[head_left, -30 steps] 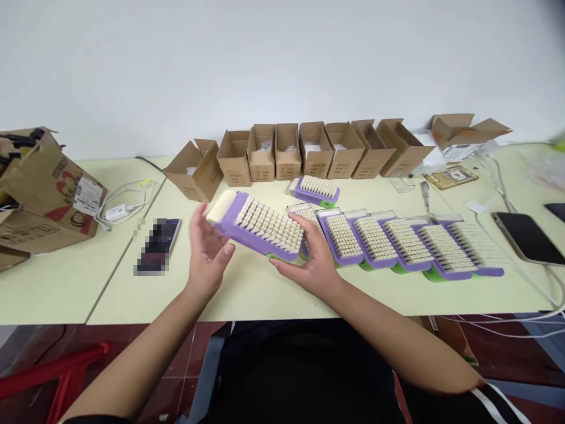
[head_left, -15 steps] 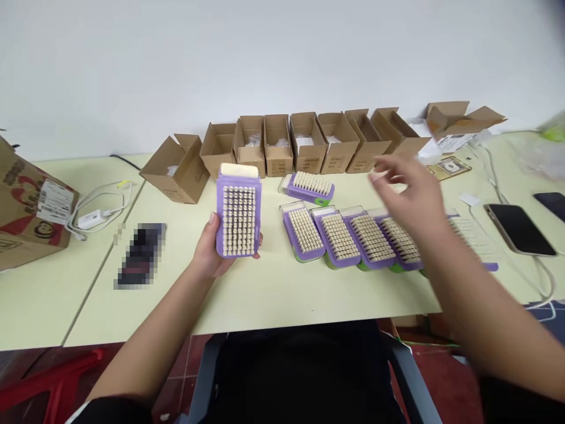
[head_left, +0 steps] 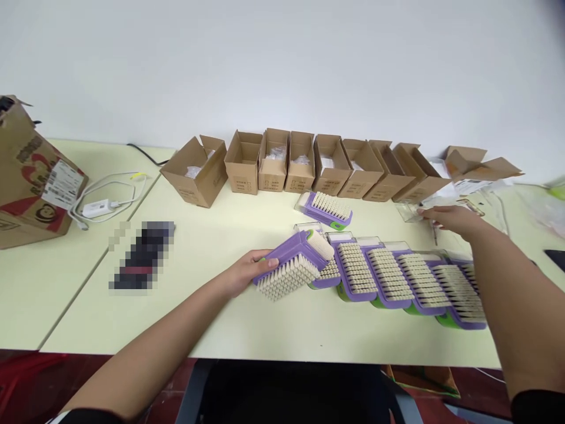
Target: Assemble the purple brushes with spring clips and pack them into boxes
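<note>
My left hand (head_left: 247,272) is closed round a purple brush (head_left: 289,277) with cream bristles. The brush is tilted, its bristles facing down and toward me, and its front end overlaps the nearest brush in the row. My right hand (head_left: 450,221) reaches to the back right, fingers pinched at the edge of a small clear plastic cover (head_left: 406,212). Several like brushes (head_left: 357,268) lie side by side with bristles up and clear covers at their far ends. One more purple brush (head_left: 326,210) lies sideways behind them.
Several open cardboard boxes (head_left: 271,179) line the wall, some with plastic bags inside. A larger printed carton (head_left: 35,176), a white charger with cable (head_left: 99,208) and a blurred-out dark object (head_left: 143,256) are on the left. An opened box (head_left: 477,168) stands far right.
My left hand has tipped the brush from upright to slanting and brought it right, over the row. My right hand has reached farther back to the clear cover. The view has shifted.
</note>
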A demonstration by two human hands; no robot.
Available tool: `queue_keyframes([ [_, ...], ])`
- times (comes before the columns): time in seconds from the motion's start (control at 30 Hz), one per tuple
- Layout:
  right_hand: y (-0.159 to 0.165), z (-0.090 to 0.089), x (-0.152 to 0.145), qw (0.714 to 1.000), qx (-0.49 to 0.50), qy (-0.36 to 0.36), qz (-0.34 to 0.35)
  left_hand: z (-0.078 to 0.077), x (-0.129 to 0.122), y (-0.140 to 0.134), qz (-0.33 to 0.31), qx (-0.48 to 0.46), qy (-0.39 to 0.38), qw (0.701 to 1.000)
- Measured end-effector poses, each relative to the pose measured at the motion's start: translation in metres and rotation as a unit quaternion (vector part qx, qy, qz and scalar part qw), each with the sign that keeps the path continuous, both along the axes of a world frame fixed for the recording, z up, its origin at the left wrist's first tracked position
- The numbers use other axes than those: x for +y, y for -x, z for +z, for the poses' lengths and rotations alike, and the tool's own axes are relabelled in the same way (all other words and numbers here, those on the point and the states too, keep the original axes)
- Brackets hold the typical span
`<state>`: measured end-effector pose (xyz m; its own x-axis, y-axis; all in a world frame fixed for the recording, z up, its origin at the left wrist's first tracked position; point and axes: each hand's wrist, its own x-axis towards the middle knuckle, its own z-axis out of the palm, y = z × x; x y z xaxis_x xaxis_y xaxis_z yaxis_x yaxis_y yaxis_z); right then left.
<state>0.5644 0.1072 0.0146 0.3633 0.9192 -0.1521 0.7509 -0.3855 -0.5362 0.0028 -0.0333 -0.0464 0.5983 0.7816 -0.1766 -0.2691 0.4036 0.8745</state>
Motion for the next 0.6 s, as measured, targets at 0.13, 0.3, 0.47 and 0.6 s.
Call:
queue_keyframes([
  [0.13, 0.014, 0.002, -0.004, 0.998, 0.044, 0.048, -0.005, 0.000, 0.002, -0.002, 0.008, -0.010, 0.011, 1.000],
  [0.3, 0.034, -0.005, -0.016, 0.995, 0.071, 0.065, 0.013, -0.001, 0.001, -0.003, 0.003, -0.005, 0.020, 1.000],
  [0.47, 0.050, -0.007, -0.023, 0.994, 0.094, 0.047, 0.035, -0.002, 0.001, -0.004, 0.005, 0.005, 0.030, 1.000],
  [0.6, 0.063, -0.011, -0.026, 0.996, 0.074, 0.012, 0.038, -0.001, 0.002, -0.004, 0.005, 0.006, 0.011, 1.000],
])
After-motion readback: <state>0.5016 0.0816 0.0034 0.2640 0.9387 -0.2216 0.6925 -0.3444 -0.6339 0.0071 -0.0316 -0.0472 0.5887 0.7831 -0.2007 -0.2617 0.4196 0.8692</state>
